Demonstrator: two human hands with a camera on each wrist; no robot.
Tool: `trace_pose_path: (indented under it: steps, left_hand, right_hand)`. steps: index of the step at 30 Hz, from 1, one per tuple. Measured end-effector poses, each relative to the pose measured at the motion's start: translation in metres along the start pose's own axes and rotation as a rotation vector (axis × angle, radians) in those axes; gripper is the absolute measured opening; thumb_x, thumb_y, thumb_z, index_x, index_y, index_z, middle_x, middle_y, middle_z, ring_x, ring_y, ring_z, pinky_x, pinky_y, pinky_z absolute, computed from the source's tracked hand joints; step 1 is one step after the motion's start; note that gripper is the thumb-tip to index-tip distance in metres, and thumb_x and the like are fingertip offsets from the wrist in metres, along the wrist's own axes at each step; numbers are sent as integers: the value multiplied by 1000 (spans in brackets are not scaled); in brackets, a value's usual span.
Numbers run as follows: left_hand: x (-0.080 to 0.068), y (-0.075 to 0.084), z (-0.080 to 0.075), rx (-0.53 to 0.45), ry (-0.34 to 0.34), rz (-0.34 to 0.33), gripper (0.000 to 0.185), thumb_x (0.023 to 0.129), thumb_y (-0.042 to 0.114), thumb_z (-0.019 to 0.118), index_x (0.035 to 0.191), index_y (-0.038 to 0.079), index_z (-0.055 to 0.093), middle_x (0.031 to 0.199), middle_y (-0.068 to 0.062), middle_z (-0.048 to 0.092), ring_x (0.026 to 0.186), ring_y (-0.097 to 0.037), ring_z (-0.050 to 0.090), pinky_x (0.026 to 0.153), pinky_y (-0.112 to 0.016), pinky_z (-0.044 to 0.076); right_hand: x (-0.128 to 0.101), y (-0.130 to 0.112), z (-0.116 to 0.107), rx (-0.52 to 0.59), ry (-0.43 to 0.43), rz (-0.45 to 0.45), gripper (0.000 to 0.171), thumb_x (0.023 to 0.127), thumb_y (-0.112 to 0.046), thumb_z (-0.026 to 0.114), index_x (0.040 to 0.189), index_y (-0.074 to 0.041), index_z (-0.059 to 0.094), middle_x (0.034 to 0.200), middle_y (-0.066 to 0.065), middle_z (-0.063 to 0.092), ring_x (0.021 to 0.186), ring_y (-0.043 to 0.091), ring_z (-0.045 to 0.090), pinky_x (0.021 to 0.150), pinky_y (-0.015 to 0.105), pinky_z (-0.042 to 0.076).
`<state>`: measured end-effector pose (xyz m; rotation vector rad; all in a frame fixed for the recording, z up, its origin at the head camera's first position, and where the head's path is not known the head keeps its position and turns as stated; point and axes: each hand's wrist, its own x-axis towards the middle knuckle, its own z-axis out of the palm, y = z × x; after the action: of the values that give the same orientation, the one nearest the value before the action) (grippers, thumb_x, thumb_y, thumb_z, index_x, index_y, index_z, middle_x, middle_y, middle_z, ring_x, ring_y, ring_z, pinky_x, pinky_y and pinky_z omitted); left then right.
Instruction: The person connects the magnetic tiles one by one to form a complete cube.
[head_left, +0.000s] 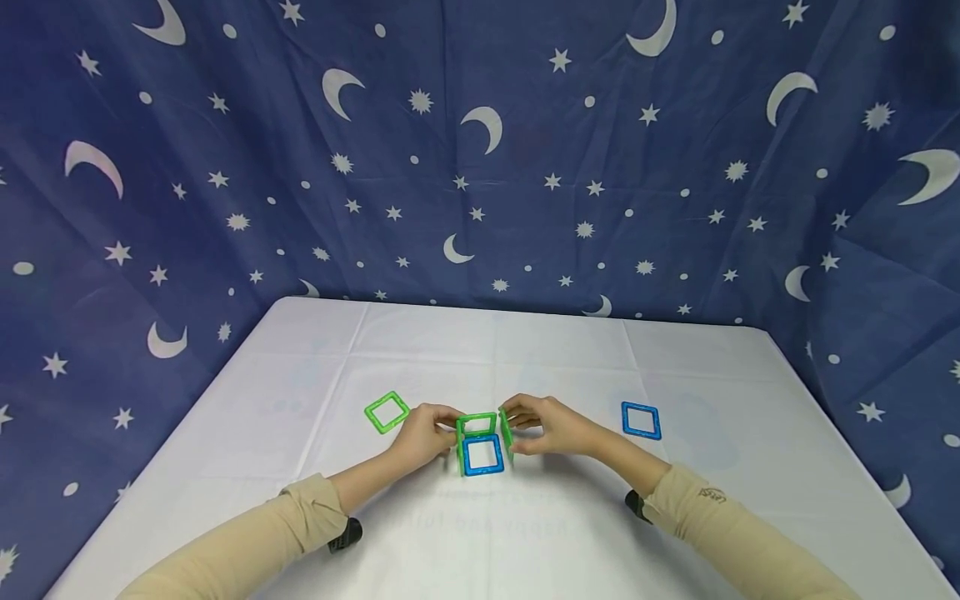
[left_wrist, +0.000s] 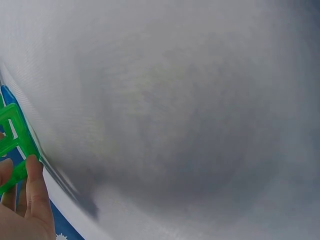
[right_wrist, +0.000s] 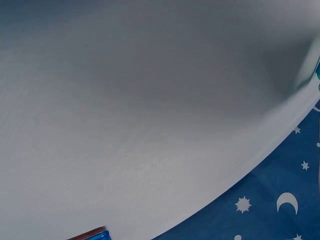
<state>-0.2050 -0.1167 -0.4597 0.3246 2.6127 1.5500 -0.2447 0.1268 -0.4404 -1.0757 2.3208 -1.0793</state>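
The left wrist view crops the green frame [left_wrist: 21,131].

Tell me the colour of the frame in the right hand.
Green frame; clearest in the head view.

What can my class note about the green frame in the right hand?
The green frame is bright, slim and plastic-looking, seen nearly edge-on, so its opening barely shows. It appears to stand on edge, right of the blue frame between the hands. The right hand pinches it, fingers near its top, thumb lower. Whether it touches the blue frame is unclear.
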Motion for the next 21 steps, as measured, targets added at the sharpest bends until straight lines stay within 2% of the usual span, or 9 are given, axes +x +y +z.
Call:
trace_pose_path:
  steps: [10, 17, 21]
  left_hand:
    - [0, 0, 2, -7, 6, 23, 26, 78, -10, 60, 103, -8, 67, 95, -23, 70, 71, -25, 71, 53, -22, 54]
    - [0, 3, 6, -15, 47, -2, 30, 79, -8, 62, 108, -5, 67, 97, -21, 70, 67, -21, 70, 53, -21, 54]
    - [-1, 4, 9, -18, 65, -26, 32, 80, -6, 63, 112, -2, 66, 100, -20, 69, 72, -19, 69, 55, -21, 55]
  right_hand:
    - [2, -3, 3, -2, -9, -10, 49, 84, -17, 72, 125, -1, 49, 121, 13, 63, 113, 25, 61, 95, 28, 50]
    - [0, -3, 5, 92, 1, 21, 49, 86, -13, 69, 127, 3, 46, 126, 22, 58, 116, 33, 59, 93, 32, 52]
    - [0, -2, 7, 149, 3, 38, 50, 86, -12, 68, 127, 5, 44, 128, 27, 55, 117, 37, 57, 92, 34, 52]
